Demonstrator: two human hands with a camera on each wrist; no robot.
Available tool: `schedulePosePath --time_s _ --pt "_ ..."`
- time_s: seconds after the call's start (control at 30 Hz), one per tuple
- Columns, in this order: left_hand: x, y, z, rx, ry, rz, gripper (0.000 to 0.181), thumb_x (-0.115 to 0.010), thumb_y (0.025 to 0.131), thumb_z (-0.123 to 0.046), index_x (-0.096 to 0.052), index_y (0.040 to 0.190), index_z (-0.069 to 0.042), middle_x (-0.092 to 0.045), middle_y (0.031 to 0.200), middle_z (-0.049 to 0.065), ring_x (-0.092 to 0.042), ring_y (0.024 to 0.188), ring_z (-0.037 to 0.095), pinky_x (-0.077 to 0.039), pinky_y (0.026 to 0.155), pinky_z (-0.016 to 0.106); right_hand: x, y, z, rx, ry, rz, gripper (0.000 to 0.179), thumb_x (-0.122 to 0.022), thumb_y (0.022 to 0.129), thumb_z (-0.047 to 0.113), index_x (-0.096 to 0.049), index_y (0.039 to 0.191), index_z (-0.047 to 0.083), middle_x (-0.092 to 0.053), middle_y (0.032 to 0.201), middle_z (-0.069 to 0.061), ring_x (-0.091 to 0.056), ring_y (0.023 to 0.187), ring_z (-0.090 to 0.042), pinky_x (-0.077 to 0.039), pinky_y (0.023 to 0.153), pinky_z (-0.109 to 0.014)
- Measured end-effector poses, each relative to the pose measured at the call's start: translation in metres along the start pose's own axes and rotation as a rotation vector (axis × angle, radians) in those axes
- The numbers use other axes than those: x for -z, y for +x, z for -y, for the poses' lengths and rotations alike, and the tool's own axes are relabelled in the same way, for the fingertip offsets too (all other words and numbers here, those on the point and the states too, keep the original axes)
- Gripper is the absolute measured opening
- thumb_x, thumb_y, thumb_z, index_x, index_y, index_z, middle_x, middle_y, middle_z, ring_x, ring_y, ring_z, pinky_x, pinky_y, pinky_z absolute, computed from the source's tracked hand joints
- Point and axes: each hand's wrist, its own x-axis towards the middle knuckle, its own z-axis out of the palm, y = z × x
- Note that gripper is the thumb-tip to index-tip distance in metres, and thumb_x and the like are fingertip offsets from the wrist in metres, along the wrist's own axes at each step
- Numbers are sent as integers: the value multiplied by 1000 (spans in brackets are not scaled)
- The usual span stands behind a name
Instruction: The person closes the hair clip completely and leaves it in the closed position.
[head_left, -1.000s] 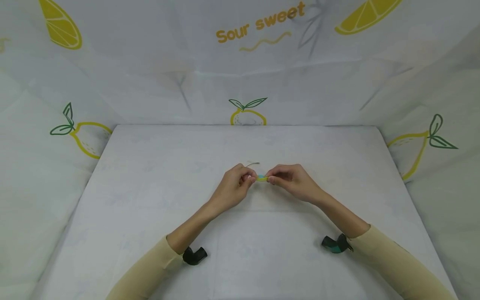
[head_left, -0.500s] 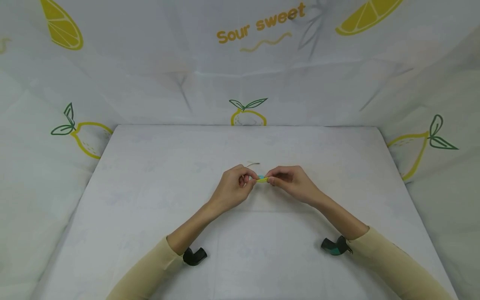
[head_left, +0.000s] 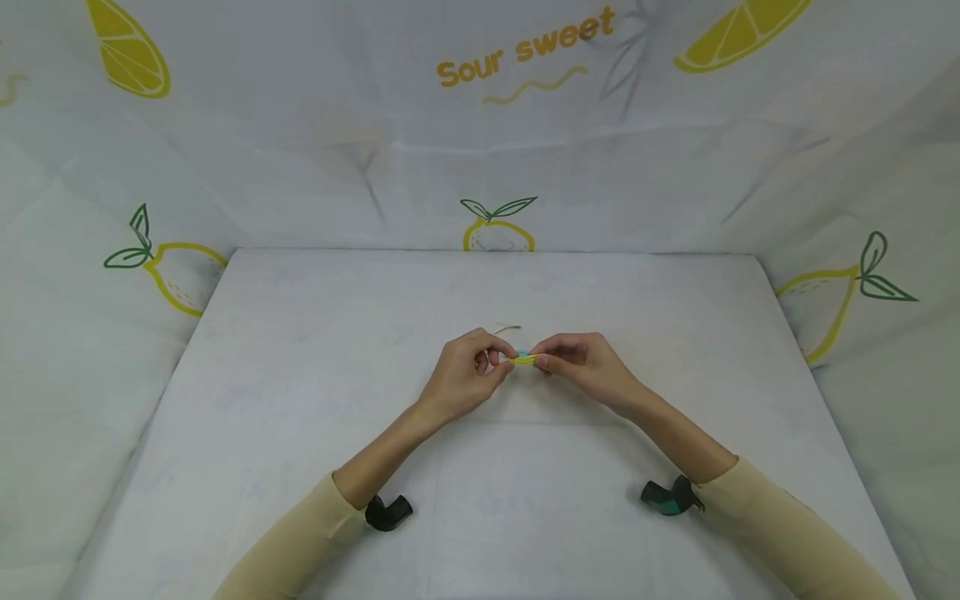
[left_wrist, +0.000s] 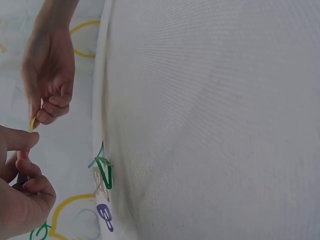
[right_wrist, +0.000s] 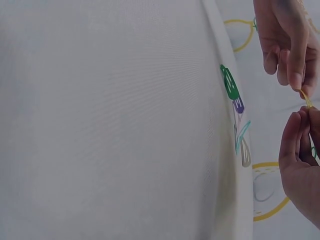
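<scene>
Between my hands, a little above the white table, is a short bundle of thin yellow strands (head_left: 523, 360) with a light-blue strip beside it. My left hand (head_left: 467, 371) pinches its left end between thumb and index finger. At the right end, my right hand (head_left: 588, 367) does the same. In the right wrist view the yellow strands (right_wrist: 307, 100) look thin and lie stretched between both sets of fingertips. Only a sliver of yellow (left_wrist: 32, 123) shows in the left wrist view. Fingers hide both ends, so the exact kind of object cannot be told.
A thin brownish cord (head_left: 510, 327) shows just beyond the left fingers. Black curved pieces sit at the left cuff (head_left: 389, 512) and the right cuff (head_left: 667, 497). White lemon-printed cloth (head_left: 420, 183) rises behind the table (head_left: 300, 300).
The left fingertips have shifted slightly along the yellow strands. The strands, which showed a narrow gap a second ago, now look closer together. Both arms stay nearly in place.
</scene>
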Motion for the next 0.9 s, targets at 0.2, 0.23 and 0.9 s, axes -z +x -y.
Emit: schedulePosePath --time_s 0.2,0.23,0.9 --pt "2 1 2 -3 -10 -21 8 -84 92 -2 -81 99 -4 -64 81 6 -44 64 6 -36 60 18 -1 -1 2 -37 24 -7 19 -72 105 15 -77 120 4 -72 103 -25 -70 95 -33 -59 93 -33" --pt "2 1 2 -1 -9 -24 7 -84 92 -3 -82 99 -4 -64 81 6 -44 64 6 -37 60 18 -1 -1 2 -42 27 -9 19 -73 105 16 -78 120 5 -72 103 -25 -70 95 -34 -58 93 -33" --pt "1 0 5 47 -23 -41 7 -88 91 -10 -85 97 -7 -66 80 3 -45 63 6 -35 59 17 1 -4 1 -13 53 -40 26 -77 101 13 -77 126 4 -75 118 -27 -78 98 -29 -61 89 -23"
